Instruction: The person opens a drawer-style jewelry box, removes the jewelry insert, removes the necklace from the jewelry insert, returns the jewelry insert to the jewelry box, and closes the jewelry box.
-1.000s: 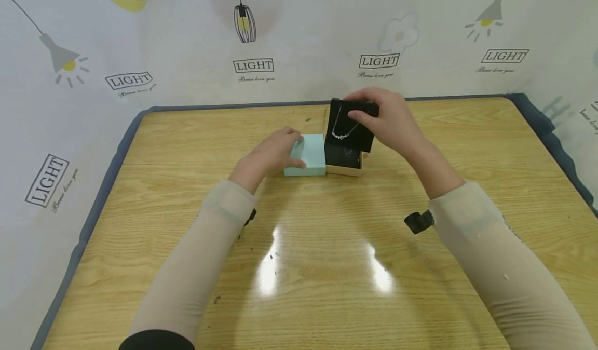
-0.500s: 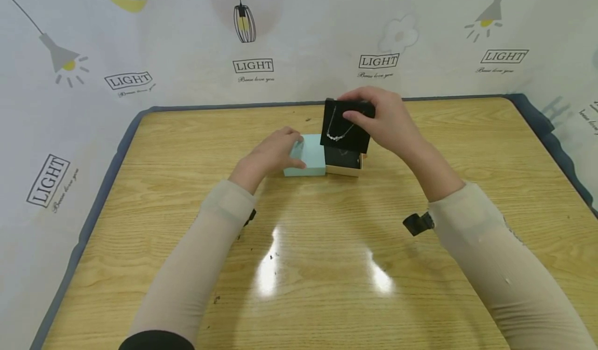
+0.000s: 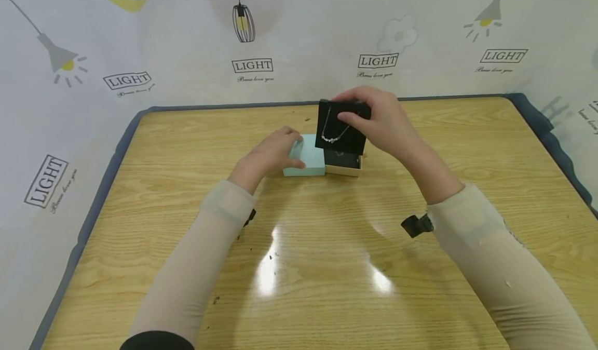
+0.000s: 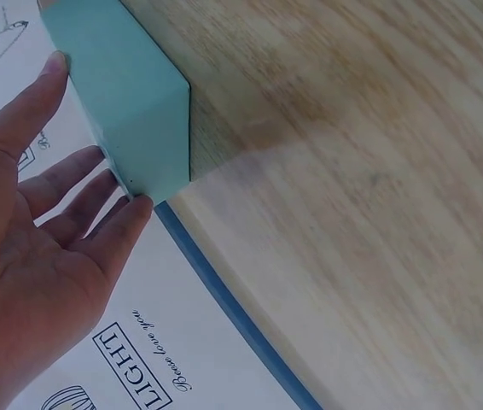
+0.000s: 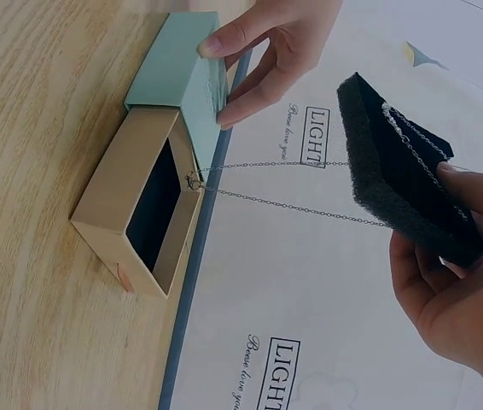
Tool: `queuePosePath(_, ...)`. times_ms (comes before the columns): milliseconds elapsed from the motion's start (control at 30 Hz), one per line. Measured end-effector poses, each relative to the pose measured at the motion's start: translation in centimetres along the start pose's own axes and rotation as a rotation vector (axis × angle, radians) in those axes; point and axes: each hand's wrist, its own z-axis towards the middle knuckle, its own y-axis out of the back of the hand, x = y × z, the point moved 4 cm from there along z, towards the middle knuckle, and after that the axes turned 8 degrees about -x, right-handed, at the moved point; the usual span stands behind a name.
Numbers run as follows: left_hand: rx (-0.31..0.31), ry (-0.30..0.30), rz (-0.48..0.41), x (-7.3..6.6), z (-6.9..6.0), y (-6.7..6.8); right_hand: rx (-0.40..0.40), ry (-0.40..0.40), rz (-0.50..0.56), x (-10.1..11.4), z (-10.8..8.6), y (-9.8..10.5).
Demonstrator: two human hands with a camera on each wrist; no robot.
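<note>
My right hand (image 3: 380, 116) pinches a black foam jewellery pad (image 5: 395, 171) between thumb and fingers, holding it tilted above the tan drawer (image 5: 109, 188). A silver necklace (image 3: 333, 139) hangs across the pad's face. Its thin chain (image 5: 284, 203) runs in two strands from the pad down to the drawer's edge, where a small clasp (image 5: 193, 181) lies. The drawer is pulled out of a light-blue box sleeve (image 3: 314, 155) and is dark inside. My left hand (image 3: 273, 152) holds the sleeve from above and the left, thumb at the near upper edge, fingers farther back.
Box and drawer sit on a wood-grain table (image 3: 322, 267) near its back edge. Behind rises a white wall covering (image 3: 317, 38) with lamp drawings and lettering. An orange tab (image 5: 124, 278) shows on the drawer's outer end.
My right hand has carried the foam pad and necklace a little to the left, partly over the sleeve. The left hand and the box have stayed in place.
</note>
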Motion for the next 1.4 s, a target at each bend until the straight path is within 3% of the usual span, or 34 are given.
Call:
queuePosePath(633,-0.018,-0.003,-0.021,0.0,-0.3,0.1,0.005,0.046,-0.006,0.9,-0.2,-0.4)
queuePosePath(1167,-0.035,-0.084,0.051,-1.4,-1.0,0.1,0.015,0.051,-0.005,1.2,-0.5,-0.3)
queuePosePath(1400,-0.051,-0.085,-0.015,-1.8,-1.4,0.4,0.026,0.038,-0.001,1.4,-0.6,-0.2)
